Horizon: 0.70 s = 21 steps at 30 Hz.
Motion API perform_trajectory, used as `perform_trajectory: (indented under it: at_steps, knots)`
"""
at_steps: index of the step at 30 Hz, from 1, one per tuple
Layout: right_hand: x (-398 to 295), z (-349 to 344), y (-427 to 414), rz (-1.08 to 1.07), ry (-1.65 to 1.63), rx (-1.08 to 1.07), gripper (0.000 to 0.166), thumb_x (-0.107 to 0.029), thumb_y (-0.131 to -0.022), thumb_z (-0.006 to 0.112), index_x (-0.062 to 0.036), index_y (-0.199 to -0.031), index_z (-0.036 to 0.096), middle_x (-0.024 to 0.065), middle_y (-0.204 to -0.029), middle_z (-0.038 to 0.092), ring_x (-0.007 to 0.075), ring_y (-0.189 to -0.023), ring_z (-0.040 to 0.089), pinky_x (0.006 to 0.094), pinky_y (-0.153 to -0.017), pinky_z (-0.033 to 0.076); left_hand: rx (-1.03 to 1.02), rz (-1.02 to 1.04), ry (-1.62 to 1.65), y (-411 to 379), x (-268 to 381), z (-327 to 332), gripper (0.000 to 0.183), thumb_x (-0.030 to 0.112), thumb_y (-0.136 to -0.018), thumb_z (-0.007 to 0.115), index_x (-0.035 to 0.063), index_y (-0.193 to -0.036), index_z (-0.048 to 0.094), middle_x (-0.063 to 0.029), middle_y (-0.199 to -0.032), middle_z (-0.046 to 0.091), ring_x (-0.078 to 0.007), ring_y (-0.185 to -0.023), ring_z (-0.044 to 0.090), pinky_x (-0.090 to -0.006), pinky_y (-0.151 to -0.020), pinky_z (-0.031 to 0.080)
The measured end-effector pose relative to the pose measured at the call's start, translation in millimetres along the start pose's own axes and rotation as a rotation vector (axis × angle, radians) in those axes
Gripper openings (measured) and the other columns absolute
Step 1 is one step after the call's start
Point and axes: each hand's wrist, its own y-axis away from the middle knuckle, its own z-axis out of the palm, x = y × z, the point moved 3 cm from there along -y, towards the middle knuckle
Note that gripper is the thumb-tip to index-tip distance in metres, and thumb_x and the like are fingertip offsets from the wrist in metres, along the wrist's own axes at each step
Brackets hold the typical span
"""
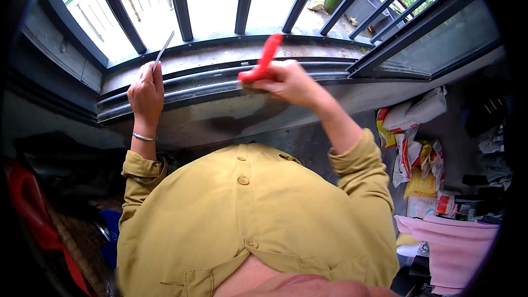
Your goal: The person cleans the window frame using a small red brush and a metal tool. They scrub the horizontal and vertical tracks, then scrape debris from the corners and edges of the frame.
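My left hand (pixel 146 90) is raised over the left part of the window sill, its fingers pinching a thin, flat grey strip (pixel 164 49) that points up towards the window bars. Further right, my right hand (pixel 291 82) grips a bright red object (pixel 266 60), blurred, with a long upper part and a shorter part bent to the left; its exact kind cannot be told. Both hands are apart, above the metal sliding tracks (pixel 206 90) of the window. A silvery bracelet (pixel 144 137) circles my left wrist.
Dark metal bars (pixel 246 0) stand beyond the sill, with a glass pane (pixel 445 45) at the right. Crumpled plastic packaging (pixel 420 173) and pink cloth (pixel 453 247) lie at the lower right. A red item (pixel 31 206) and blue material (pixel 110 235) are at the lower left.
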Motion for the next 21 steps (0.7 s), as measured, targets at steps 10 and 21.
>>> perform_trajectory:
  at_steps: [10, 21]
  knots:
    - [16.2, -69.8, 52.5, -0.170, 0.540, 0.250, 0.018, -0.016, -0.076, 0.069, -0.0034, -0.088, 0.064, 0.0150, -0.076, 0.062, 0.0292, -0.068, 0.061, 0.0347, -0.060, 0.047, -0.008, -0.009, -0.002, -1.5, 1.0, -0.9, 0.025, 0.026, -0.093, 0.048, 0.0043, -0.085, 0.058, -0.0111, -0.073, 0.061, -0.0290, -0.061, 0.060, -0.0345, -0.051, 0.046]
    - [-10.3, 13.2, -3.6, -0.241, 0.343, 0.048, 0.021, -0.019, -0.083, 0.064, -0.0077, -0.100, 0.063, 0.0098, -0.079, 0.065, 0.0216, -0.068, 0.064, 0.0330, -0.064, 0.050, -0.009, 0.030, -0.004, -3.8, 4.2, -4.7, 0.024, 0.025, -0.093, 0.047, 0.0052, -0.083, 0.056, -0.0093, -0.070, 0.059, -0.0286, -0.057, 0.058, -0.0327, -0.047, 0.045]
